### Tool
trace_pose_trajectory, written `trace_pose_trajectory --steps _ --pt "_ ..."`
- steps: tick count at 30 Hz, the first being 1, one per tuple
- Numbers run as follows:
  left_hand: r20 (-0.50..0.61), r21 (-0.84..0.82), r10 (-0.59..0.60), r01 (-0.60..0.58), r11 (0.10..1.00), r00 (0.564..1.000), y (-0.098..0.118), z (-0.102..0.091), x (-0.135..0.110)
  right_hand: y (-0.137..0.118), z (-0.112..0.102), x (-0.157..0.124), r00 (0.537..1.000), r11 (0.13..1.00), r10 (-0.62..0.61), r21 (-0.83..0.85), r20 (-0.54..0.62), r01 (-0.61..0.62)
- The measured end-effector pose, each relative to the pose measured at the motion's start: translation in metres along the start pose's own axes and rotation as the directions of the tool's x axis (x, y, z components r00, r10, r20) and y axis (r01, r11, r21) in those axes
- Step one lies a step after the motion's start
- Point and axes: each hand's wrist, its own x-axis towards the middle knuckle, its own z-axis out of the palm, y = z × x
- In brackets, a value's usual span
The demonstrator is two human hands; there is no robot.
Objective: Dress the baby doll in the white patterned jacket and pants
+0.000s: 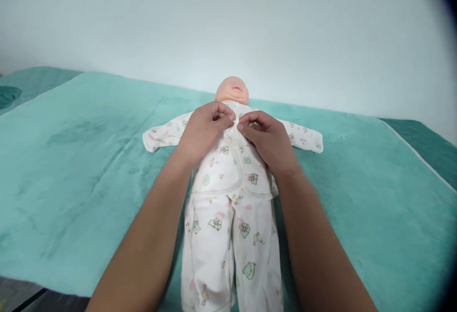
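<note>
A baby doll point(232, 90) lies on its back, its head at the far end and its sleeves spread to both sides. It wears a white baby jacket point(217, 171) printed with small animals, over matching trousers point(212, 250). At the upper chest, my left hand point(210, 124) pinches the jacket's front edge between thumb and fingers. Close beside it, my right hand point(266, 133) pinches the facing edge of the same opening. Any fastener between the fingertips is too small to make out. Below my hands the two front panels meet and part slightly at the hem.
A turquoise plush blanket point(89, 174) covers the surface under the doll. Darker green cloth point(424, 145) shows past its pale edge on the right, and again at the far left. A plain pale wall point(228, 26) rises directly behind.
</note>
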Motion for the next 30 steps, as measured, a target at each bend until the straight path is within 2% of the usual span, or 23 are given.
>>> trace_pose_trajectory --steps 7,16,23,30 --pt "0.029 0.046 0.015 -0.016 0.999 0.999 0.0042 0.003 -0.0027 0.0023 0.0017 0.0004 0.999 0.999 -0.048 -0.005 0.001 0.048" --pt "0.021 0.078 0.043 -0.045 0.996 0.999 0.0034 0.0054 -0.0031 0.0019 0.0016 0.0004 1.0 0.999 -0.03 -0.027 0.003 0.03" --pt "-0.007 -0.029 0.028 -0.028 0.999 1.0 -0.0011 0.0059 -0.0023 0.0042 -0.0014 0.0018 0.999 0.999 -0.027 -0.027 0.021 0.027" --pt "-0.033 -0.015 0.052 -0.053 0.998 0.998 -0.0036 0.0064 0.0004 0.0059 -0.0021 0.0026 1.0 1.0 -0.011 0.011 0.003 0.011"
